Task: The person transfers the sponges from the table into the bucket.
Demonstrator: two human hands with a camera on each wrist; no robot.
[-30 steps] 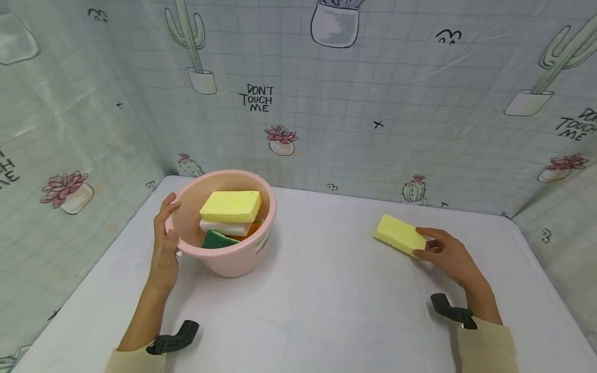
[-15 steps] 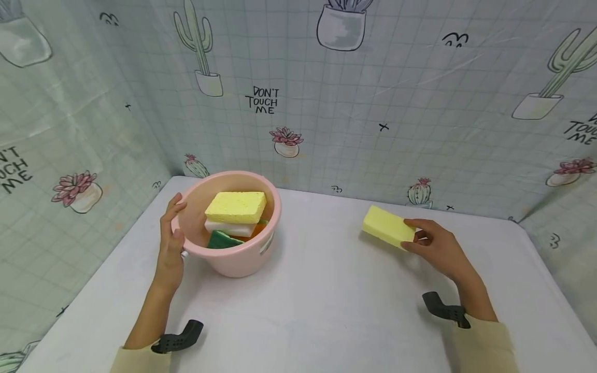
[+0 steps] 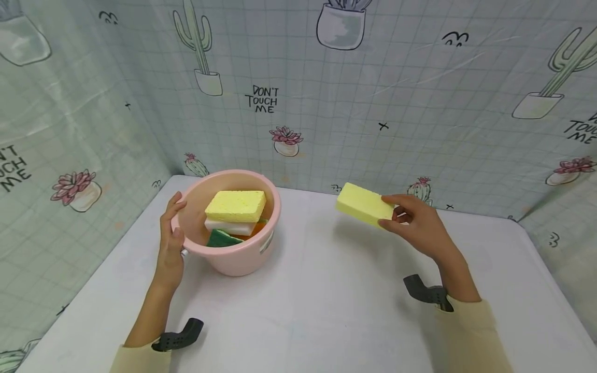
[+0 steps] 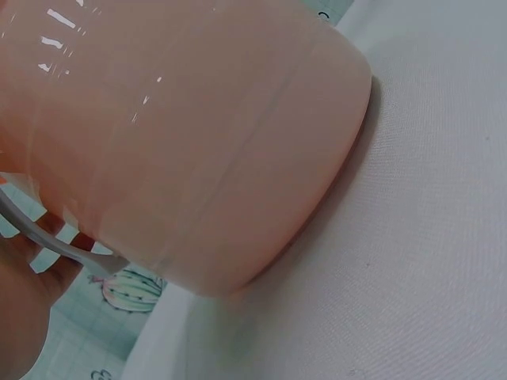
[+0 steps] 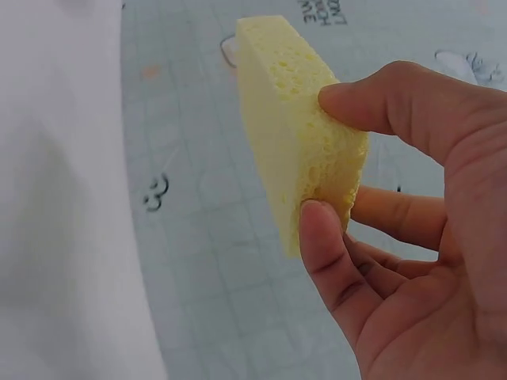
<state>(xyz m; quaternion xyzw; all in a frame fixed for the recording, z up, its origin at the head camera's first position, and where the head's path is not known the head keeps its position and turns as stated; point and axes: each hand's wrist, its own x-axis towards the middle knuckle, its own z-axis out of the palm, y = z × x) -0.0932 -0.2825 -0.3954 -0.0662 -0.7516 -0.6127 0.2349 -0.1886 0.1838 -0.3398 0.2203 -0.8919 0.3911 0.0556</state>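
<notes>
In the head view, a pink bucket (image 3: pixel 238 261) stands on the left of the white table. Inside it, a yellow sponge (image 3: pixel 235 205) lies over a white block (image 3: pixel 228 228), with a green piece (image 3: pixel 221 239) and some orange beside them. My left hand (image 3: pixel 169 248) holds the bucket's left rim; the left wrist view shows a grey handle (image 4: pixel 47 237) by the fingers. Over the table's right half, my right hand (image 3: pixel 415 225) pinches another yellow sponge (image 3: pixel 364 203) by its end. The right wrist view shows thumb and fingers on the porous edge of this sponge (image 5: pixel 293 134).
The white tabletop (image 3: pixel 303 311) stretches between and in front of the hands. Patterned cloth (image 3: pixel 326 114) with cactus drawings hangs behind the table and along its sides. A black wrist mount (image 3: pixel 426 292) sits on the right wrist and another black mount (image 3: pixel 179 336) on the left.
My right hand has raised the yellow sponge from the table and moved it left toward the bucket. The left hand stays at the bucket's rim.
</notes>
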